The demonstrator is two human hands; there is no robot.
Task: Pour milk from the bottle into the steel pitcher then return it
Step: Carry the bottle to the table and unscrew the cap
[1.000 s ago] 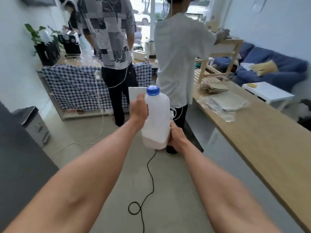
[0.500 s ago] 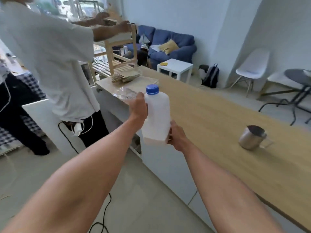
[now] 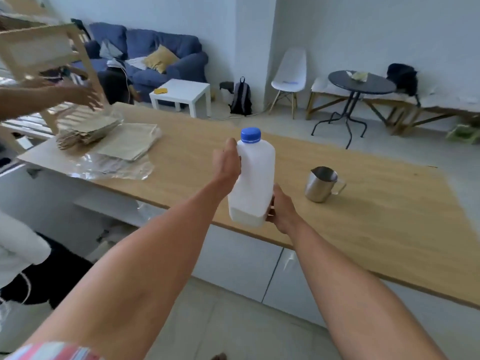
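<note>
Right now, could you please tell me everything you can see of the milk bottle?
The milk bottle is a squarish, translucent white plastic jug with a blue screw cap, still on. It is held upright, leaning slightly, in the air over the near edge of the wooden counter. A thin band of milk shows at its base. The left hand grips its upper side; the right hand holds its lower corner. The steel pitcher stands apart, to its right.

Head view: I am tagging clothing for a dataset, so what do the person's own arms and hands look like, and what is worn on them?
Both forearms are bare from elbow to wrist. The left hand and right hand wear no gloves, and no watch, ring or bracelet shows. At the bottom left corner, the edge of a striped sleeve in pink, white and pale blue is in view. No sleeve shows on the right arm.
</note>
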